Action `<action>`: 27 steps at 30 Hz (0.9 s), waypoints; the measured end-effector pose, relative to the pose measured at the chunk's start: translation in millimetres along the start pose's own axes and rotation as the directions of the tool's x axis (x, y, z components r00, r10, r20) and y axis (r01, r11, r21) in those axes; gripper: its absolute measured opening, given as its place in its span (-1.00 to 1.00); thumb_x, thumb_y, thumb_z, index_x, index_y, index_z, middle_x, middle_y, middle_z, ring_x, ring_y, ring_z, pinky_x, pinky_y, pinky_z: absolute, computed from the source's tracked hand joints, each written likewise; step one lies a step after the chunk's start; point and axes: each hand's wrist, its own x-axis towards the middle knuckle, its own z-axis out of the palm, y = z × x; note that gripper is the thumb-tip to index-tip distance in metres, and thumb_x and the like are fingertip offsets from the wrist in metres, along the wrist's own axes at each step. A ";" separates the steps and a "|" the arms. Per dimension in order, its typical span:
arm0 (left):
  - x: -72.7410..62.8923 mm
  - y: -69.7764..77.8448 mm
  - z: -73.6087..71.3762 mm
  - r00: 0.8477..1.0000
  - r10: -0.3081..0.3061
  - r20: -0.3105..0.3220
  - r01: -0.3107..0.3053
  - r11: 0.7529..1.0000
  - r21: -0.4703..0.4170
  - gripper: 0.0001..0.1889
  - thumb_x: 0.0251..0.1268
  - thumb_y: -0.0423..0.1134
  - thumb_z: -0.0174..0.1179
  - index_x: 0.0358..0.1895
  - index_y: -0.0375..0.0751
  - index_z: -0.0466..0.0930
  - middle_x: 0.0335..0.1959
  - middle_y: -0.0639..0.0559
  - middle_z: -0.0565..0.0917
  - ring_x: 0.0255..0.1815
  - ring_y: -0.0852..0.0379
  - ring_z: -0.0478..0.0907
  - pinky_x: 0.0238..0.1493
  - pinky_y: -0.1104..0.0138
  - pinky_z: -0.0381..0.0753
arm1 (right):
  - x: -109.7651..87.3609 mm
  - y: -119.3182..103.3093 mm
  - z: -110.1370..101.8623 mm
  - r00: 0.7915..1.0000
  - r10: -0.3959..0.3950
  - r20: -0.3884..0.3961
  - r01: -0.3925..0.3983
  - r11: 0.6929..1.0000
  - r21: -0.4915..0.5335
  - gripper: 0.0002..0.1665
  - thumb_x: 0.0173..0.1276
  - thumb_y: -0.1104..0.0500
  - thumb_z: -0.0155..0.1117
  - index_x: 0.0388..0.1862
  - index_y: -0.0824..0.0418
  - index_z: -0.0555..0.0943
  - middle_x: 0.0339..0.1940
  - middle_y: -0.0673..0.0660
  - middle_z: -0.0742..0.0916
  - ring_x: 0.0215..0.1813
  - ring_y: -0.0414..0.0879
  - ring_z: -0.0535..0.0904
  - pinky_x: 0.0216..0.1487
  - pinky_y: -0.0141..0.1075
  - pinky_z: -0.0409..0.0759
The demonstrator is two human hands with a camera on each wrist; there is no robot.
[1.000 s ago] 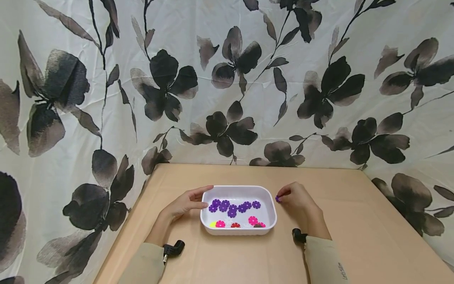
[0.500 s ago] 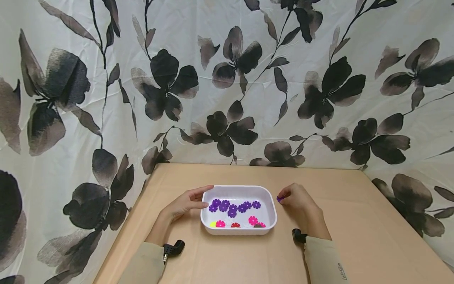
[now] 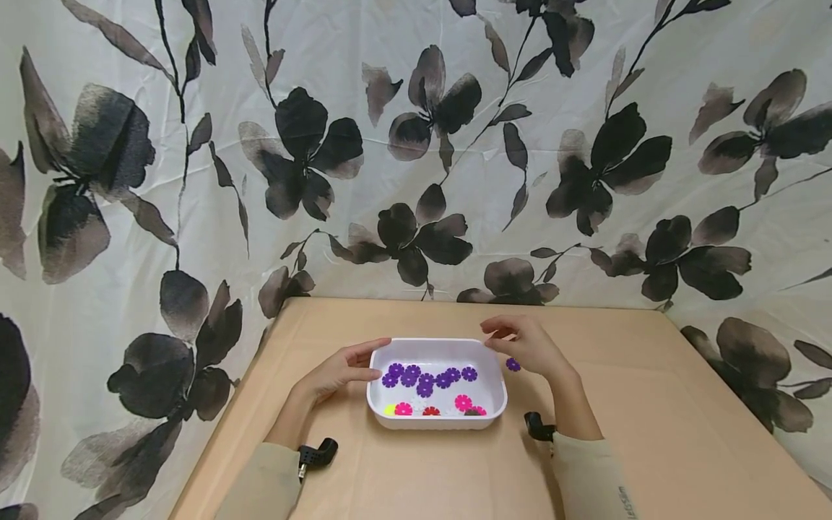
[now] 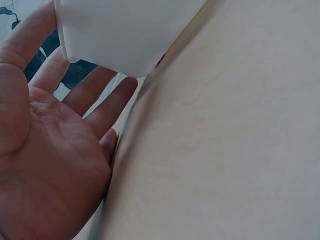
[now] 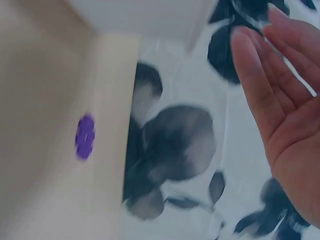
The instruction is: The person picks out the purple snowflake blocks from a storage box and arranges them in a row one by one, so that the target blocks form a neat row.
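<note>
A white plastic tray (image 3: pixel 437 424) stands on the table with several purple flower-shaped pieces (image 3: pixel 425 384) across its middle. Pink pieces (image 3: pixel 464 403), a red one (image 3: pixel 431 412) and a yellow one (image 3: pixel 390 409) lie along its near side. My left hand (image 3: pixel 334 372) grips the tray's left end between thumb and fingers; its wrist view shows the tray's outer wall (image 4: pixel 125 35). Over the tray's far right corner hovers my right hand (image 3: pixel 528 345), fingers loose and holding nothing. Below it, a single purple flower piece (image 5: pixel 85 136) lies on the table, right of the tray.
The tan tabletop (image 3: pixel 650 404) extends around the tray to a straight far edge. A hanging cloth (image 3: pixel 507 180) with dark printed flowers backs the table and falls down both sides.
My right hand has let go of the purple flower piece, leaving it on the table, and has moved up and left toward the tray. My left hand keeps its place on the tray.
</note>
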 end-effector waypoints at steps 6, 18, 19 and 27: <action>0.6 0.1 -0.2 1.000 -0.001 0.005 0.001 1.000 -0.003 -0.24 0.36 -0.29 0.39 0.60 -0.04 0.32 0.64 -0.06 0.31 0.64 -0.14 0.24 0.63 0.02 0.21 | 7.3 -25.8 26.8 0.977 0.031 0.213 -0.003 0.991 -0.132 -0.57 0.31 0.36 0.48 0.18 0.30 0.72 0.09 0.28 0.80 0.02 0.04 0.76 0.12 -0.05 0.77; -0.1 1.8 -1.2 1.000 -0.013 -0.008 0.013 1.000 0.007 -0.25 0.34 -0.26 0.42 0.58 0.02 0.36 0.64 0.00 0.30 0.65 -0.10 0.22 0.64 0.01 0.17 | 9.8 -34.6 62.6 0.956 0.175 0.236 -0.058 0.900 -0.433 -0.55 0.28 0.41 0.48 0.15 0.19 0.77 0.08 0.16 0.82 0.17 0.10 0.72 0.33 0.06 0.64; 0.1 1.7 -1.3 1.000 -0.011 -0.007 0.012 1.000 0.008 -0.25 0.34 -0.26 0.42 0.58 0.03 0.36 0.64 0.00 0.30 0.65 -0.10 0.22 0.64 0.01 0.17 | 9.7 -34.0 64.6 0.955 0.181 0.236 -0.058 0.892 -0.449 -0.55 0.28 0.41 0.47 0.15 0.19 0.77 0.10 0.15 0.81 0.20 0.10 0.72 0.35 0.06 0.63; 1.0 0.3 -2.2 1.000 -0.011 -0.002 0.011 1.000 0.001 -0.26 0.35 -0.29 0.40 0.58 0.03 0.36 0.64 0.00 0.31 0.64 -0.10 0.24 0.63 0.04 0.21 | 9.7 -28.2 76.5 0.959 0.159 0.235 -0.022 0.867 -0.499 -0.67 0.31 0.41 0.43 0.01 0.16 0.82 -0.05 0.10 0.83 0.02 0.01 0.69 0.32 0.05 0.66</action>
